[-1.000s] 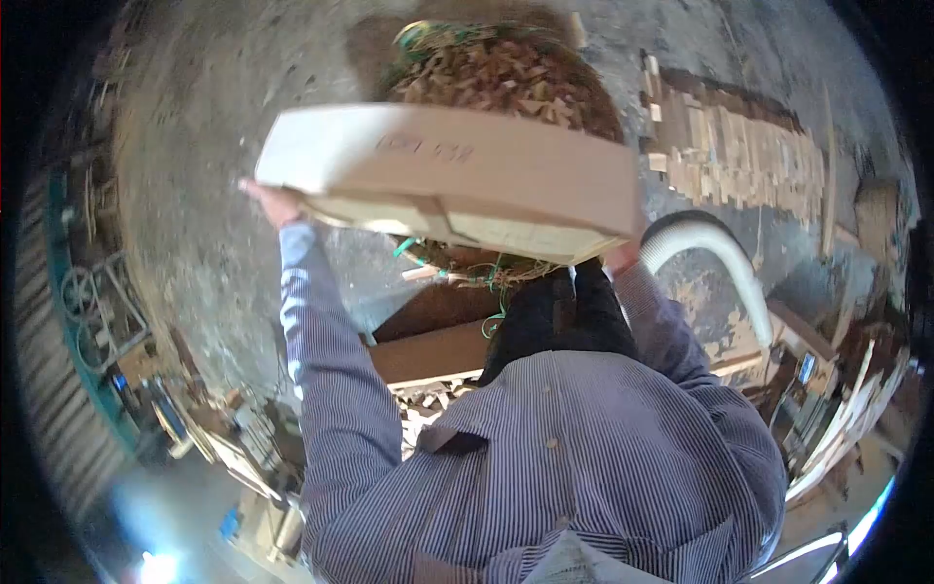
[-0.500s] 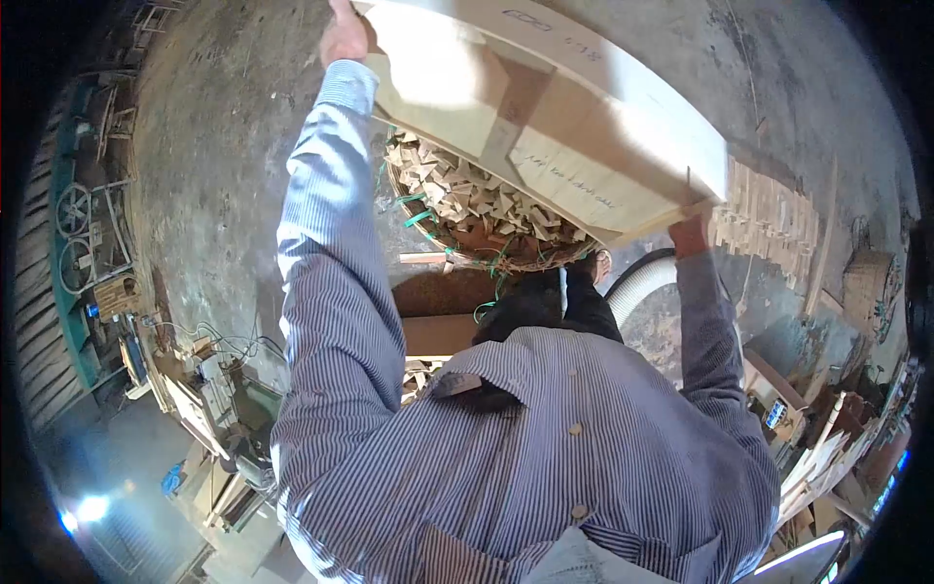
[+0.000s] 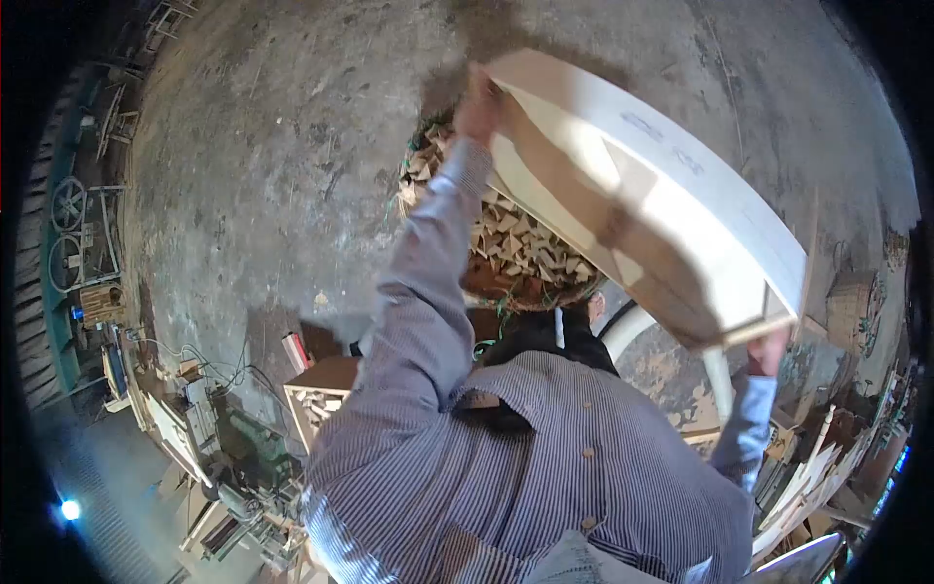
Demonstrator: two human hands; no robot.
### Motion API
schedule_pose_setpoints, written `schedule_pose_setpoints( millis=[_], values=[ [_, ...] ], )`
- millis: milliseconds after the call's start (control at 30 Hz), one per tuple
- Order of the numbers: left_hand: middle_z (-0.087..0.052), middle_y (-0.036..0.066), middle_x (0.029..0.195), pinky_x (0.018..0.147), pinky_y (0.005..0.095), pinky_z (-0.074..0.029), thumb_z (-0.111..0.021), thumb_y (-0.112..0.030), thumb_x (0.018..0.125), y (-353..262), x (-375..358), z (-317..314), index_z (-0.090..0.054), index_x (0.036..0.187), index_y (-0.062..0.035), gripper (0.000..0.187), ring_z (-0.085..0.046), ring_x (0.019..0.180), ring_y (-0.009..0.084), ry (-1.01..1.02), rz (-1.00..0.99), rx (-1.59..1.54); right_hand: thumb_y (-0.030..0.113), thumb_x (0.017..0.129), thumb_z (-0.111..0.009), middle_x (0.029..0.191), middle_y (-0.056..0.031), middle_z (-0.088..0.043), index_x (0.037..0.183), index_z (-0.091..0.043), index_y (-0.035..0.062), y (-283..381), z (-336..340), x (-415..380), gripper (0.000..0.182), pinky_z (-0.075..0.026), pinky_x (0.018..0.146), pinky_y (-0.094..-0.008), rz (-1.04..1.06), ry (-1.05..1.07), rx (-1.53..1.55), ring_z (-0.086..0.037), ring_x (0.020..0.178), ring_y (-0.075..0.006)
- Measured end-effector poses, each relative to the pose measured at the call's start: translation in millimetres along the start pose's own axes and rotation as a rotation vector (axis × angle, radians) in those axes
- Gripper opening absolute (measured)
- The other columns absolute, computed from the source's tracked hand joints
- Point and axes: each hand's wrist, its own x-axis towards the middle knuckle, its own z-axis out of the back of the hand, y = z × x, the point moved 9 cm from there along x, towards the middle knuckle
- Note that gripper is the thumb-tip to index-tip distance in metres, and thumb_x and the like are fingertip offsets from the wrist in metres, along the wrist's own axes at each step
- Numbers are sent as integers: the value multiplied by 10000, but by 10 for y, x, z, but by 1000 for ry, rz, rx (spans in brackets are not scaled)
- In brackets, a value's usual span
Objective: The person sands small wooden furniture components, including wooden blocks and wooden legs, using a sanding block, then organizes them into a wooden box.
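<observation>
the long, smooth, pale wooden box (image 3: 662,209) hung tilted in the air, partly covering the round basket (image 3: 530,302) of rough, angular wood offcuts (image 3: 520,243). the left hand (image 3: 478,107), slightly blurred, was closed round its upper corner; the right hand (image 3: 769,350) gripped its lower corner. the grey floor (image 3: 263,165) looked stained and scuffed.

White hose (image 3: 718,384), stained grey floor (image 3: 243,195)

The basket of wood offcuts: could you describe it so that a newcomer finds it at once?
Start from the concrete floor; look beside the held wooden panel. The basket there, partly hidden, holds heaped offcuts. Unlike the straight-sided box, its rim curves.
</observation>
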Motion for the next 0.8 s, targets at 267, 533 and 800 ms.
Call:
schedule_pose_setpoints(
  millis=[267,533,800],
  values=[
    [-392,221,1551,1193,420,-267,-233,-762,963,-823,-1544,-1198,-345,1535,-2,958,-393,1416,348,487,489,-818,262,1016,-516,1449,-171,-523,1470,-426,-19,2322,1077,-1363,542,-424,1120,-410,55,-347,-659,-527,1320,-292],
    [-679,127,1241,931,403,-512,-584,-279,990,2173,-1156,276,-460,1453,-50,531,-645,1083,282,-427,543,-136,572,1002,-509,942,-37,-540,1483,-498,65,2765,681,-2208,698,-381,614,-238,-116,-506,-1096,-464,760,-91],
    [-316,52,1632,1235,509,-208,-535,-397,997,4240,-926,75,-215,1607,-247,705,-310,1491,255,431,438,747,276,1050,-554,683,22,-526,1099,-697,73,2157,1803,-2622,253,-442,588,-261,-307,-705,-1157,-502,631,-94]
  ],
)
